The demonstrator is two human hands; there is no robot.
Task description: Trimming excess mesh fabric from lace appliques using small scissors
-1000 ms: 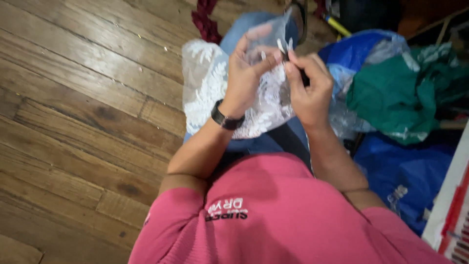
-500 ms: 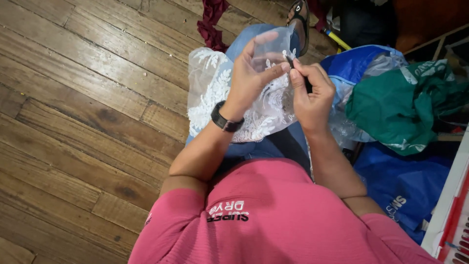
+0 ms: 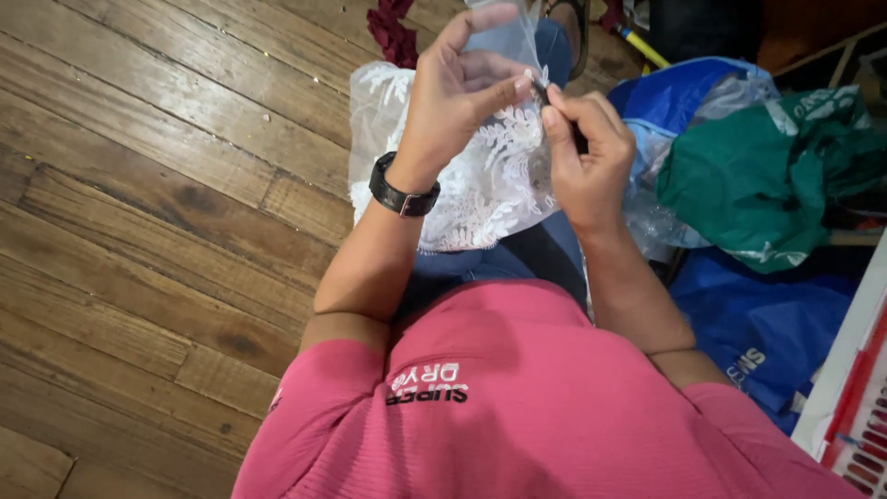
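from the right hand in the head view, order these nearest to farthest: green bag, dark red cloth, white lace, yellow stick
1. white lace, touching the right hand, just to its left
2. green bag, on the floor to its right
3. yellow stick, up by the top edge
4. dark red cloth, top edge, beyond the left hand
The stick and the cloth are hard to rank against the bag.

Worn, dark wooden plank floor (image 3: 157,231)

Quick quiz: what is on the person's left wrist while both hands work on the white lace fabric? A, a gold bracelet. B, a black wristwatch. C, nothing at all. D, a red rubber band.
B: a black wristwatch wraps the wrist just below the left hand, which pinches the white lace fabric.
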